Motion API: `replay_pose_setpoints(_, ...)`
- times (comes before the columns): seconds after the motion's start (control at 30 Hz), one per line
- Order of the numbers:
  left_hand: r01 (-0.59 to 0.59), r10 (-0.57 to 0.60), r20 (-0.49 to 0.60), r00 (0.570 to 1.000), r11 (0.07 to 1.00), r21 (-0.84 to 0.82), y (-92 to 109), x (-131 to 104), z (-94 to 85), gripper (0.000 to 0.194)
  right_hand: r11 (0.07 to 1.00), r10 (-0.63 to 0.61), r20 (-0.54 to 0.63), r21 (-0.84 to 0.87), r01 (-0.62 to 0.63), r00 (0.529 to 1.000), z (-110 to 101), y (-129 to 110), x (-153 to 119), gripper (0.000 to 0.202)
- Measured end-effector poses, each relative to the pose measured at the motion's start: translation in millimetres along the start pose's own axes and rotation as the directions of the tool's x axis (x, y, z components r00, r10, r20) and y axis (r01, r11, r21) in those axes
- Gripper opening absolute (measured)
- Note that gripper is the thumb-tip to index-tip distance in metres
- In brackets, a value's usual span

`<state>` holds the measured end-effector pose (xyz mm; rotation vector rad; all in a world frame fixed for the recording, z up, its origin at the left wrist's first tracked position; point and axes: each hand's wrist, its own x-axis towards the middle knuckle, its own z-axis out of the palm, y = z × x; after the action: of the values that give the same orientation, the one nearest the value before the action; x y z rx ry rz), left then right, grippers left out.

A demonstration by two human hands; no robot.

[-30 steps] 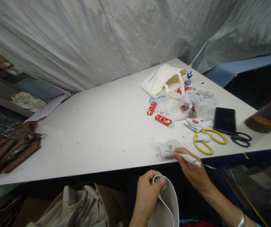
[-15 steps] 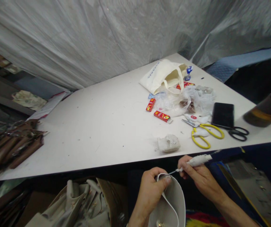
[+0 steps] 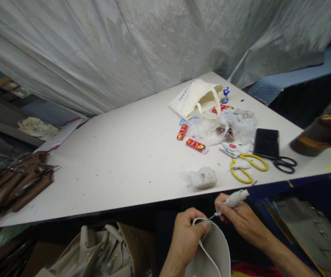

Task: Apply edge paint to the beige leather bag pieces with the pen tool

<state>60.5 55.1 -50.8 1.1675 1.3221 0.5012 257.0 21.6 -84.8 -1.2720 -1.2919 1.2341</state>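
My left hand [image 3: 187, 235] pinches the upper edge of a pale grey-beige bag piece [image 3: 218, 246], its mouth curving open below the table's front edge. In my right hand [image 3: 237, 215] is a thin metal-tipped tool with a white wrapped handle [image 3: 236, 199], which looks like an awl. Its tip meets the bag's edge close to my left thumb; whether it goes through the material I cannot tell. A whitish wrapped lump [image 3: 203, 177] lies on the table just beyond my hands.
On the white table [image 3: 119, 161] are yellow-handled scissors [image 3: 247, 163], black-handled scissors [image 3: 286, 164], a dark phone [image 3: 266, 143], red boxes [image 3: 196, 146], plastic bags [image 3: 211, 129], a cream tote [image 3: 194, 98] and a dark bottle [image 3: 321, 127]. Brown pieces [image 3: 24, 181] sit left; beige pieces [image 3: 96, 250] fill a box below.
The view has shifted slightly. My right hand, with the tool, has moved a little down and left, closer to my left hand, which still grips the bag's edge.
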Motion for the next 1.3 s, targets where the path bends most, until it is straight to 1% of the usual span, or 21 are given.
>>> replay_pose_setpoints(0.07,-0.002,0.001,-0.01,1.0,1.0,-0.021,-3,3,0.6,0.011,1.0,0.0,-0.003,-0.016,0.0,1.0,3,0,-4,0.044)
replay_pose_setpoints(0.13,-0.006,0.004,-0.034,0.999,0.999,-0.047,-6,5,0.1,0.01,1.0,0.005,-0.043,0.022,-0.004,0.999,10,3,-9,0.043)
replay_pose_setpoints(0.23,-0.011,0.007,-0.068,0.998,0.998,-0.065,-11,8,-2.1,0.011,0.988,0.029,-0.144,0.152,-0.007,0.989,26,14,-17,0.042)
replay_pose_setpoints(0.33,0.0,-0.005,-0.085,0.996,0.998,-0.058,-15,9,-5.7,0.011,0.973,0.059,-0.272,0.229,0.005,0.961,34,22,-16,0.041)
replay_pose_setpoints(0.37,0.001,-0.006,-0.087,0.996,0.998,-0.058,-16,10,-7.3,0.012,0.977,0.054,-0.323,0.215,0.017,0.945,34,21,-12,0.04)
replay_pose_setpoints(0.43,-0.003,-0.001,-0.078,0.997,0.998,-0.057,-18,11,-11.0,0.014,0.992,0.005,-0.412,0.115,0.046,0.911,30,17,-1,0.035)
replay_pose_setpoints(0.5,-0.007,0.004,-0.058,0.998,0.998,-0.055,-19,12,-15.1,0.015,0.996,-0.091,-0.444,-0.033,0.085,0.891,23,10,13,0.032)
replay_pose_setpoints(0.6,-0.004,0.001,-0.047,0.999,0.998,-0.067,-21,13,-20.9,0.017,0.961,-0.239,-0.411,-0.228,0.154,0.88,15,3,32,0.028)
replay_pose_setpoints(0.73,0.018,-0.031,-0.059,0.998,0.979,-0.201,-25,14,-27.0,0.02,0.885,-0.387,-0.318,-0.393,0.251,0.866,13,9,47,0.02)
replay_pose_setpoints(0.83,0.044,-0.059,-0.039,0.997,0.951,-0.305,-29,15,-30.8,0.026,0.841,-0.447,-0.285,-0.458,0.289,0.848,15,16,51,0.015)
replay_pose_setpoints(0.93,0.062,-0.067,-0.004,0.998,0.935,-0.349,-31,16,-33.8,0.029,0.81,-0.473,-0.251,-0.501,0.304,0.844,16,18,54,0.013)
replay_pose_setpoints(1.03,0.063,-0.07,-0.007,0.998,0.933,-0.353,-32,18,-36.3,0.03,0.81,-0.467,-0.231,-0.499,0.308,0.853,16,18,55,0.014)
replay_pose_setpoints(1.13,0.081,-0.088,-0.003,0.996,0.929,-0.36,-33,18,-39.6,0.033,0.848,-0.432,-0.273,-0.448,0.284,0.859,16,16,53,0.015)
replay_pose_setpoints(1.2,0.098,-0.099,0.016,0.995,0.925,-0.367,-33,17,-41.9,0.035,0.898,-0.362,-0.318,-0.37,0.237,0.876,16,12,47,0.018)
replay_pose_setpoints(1.23,0.104,-0.102,0.025,0.994,0.924,-0.369,-33,16,-42.8,0.036,0.93,-0.305,-0.326,-0.304,0.206,0.895,16,9,43,0.02)
replay_pose_setpoints(1.3,0.111,-0.102,0.044,0.994,0.92,-0.376,-31,14,-43.9,0.039,0.982,-0.172,-0.277,-0.122,0.143,0.945,18,2,34,0.027)
